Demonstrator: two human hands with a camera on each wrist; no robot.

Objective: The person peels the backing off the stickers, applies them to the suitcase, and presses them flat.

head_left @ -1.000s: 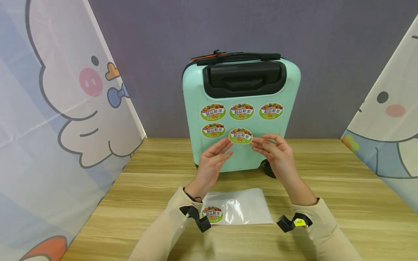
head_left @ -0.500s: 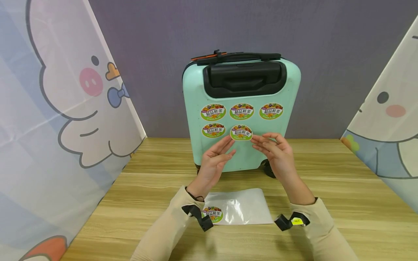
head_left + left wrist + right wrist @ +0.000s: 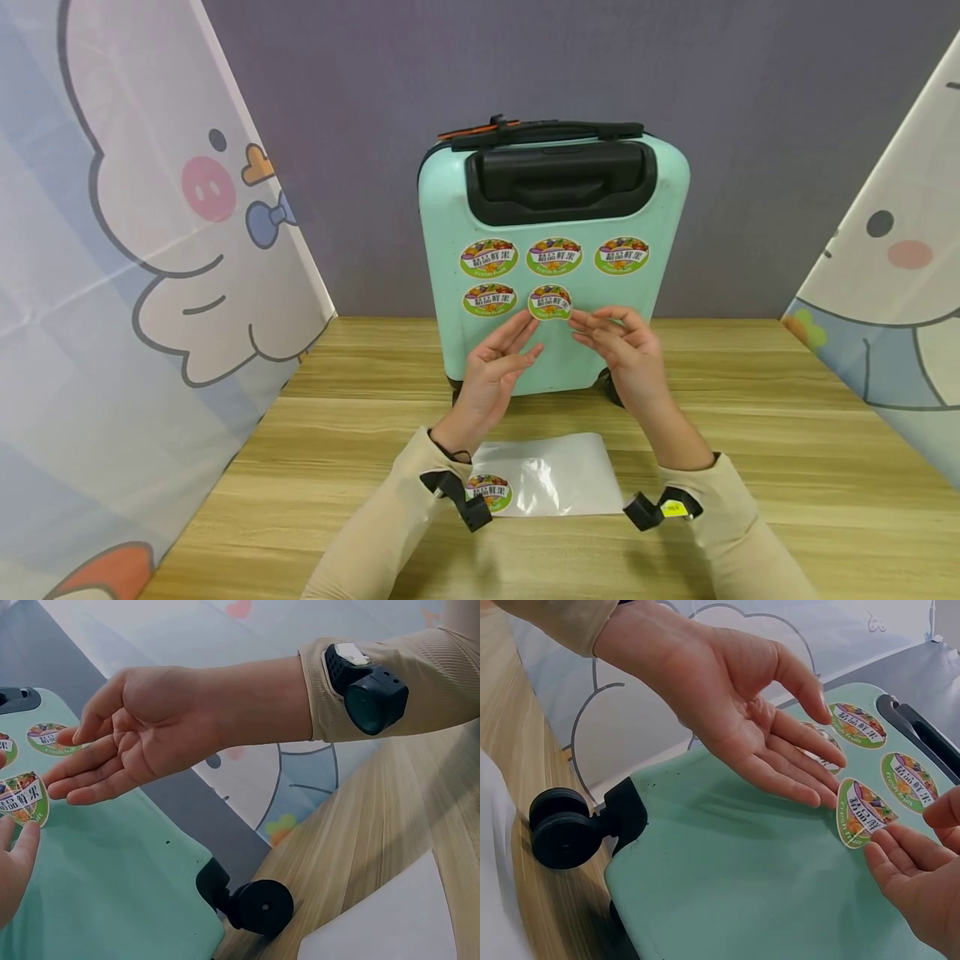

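An oval fruit sticker (image 3: 550, 302) spans the fingertips of both hands, close in front of a mint-green suitcase (image 3: 555, 362). My left hand (image 3: 486, 379) touches its left edge with straight fingers, thumb held apart. On the other side my right hand (image 3: 630, 362) meets the right edge with extended fingertips. Seen in the right wrist view, the sticker (image 3: 861, 814) is slightly bowed, and the left hand (image 3: 735, 724) shows its palm. The left wrist view has the right hand (image 3: 154, 727) with its thumb off the sticker (image 3: 22, 799). Matching stickers (image 3: 489, 300) sit on the suitcase, above and left.
A glossy white backing sheet (image 3: 555, 479) lies on the wooden table (image 3: 810, 467), one sticker (image 3: 489, 493) at its left end. The suitcase stands upright against a grey wall (image 3: 360, 167), its black wheel (image 3: 262, 907) at the lower corner. Cartoon-print panels (image 3: 180, 250) flank both sides.
The sticker has risen slightly and now looks narrower and more bowed between the hands. My right hand has shifted a little left; the left hand moved slightly right early on.
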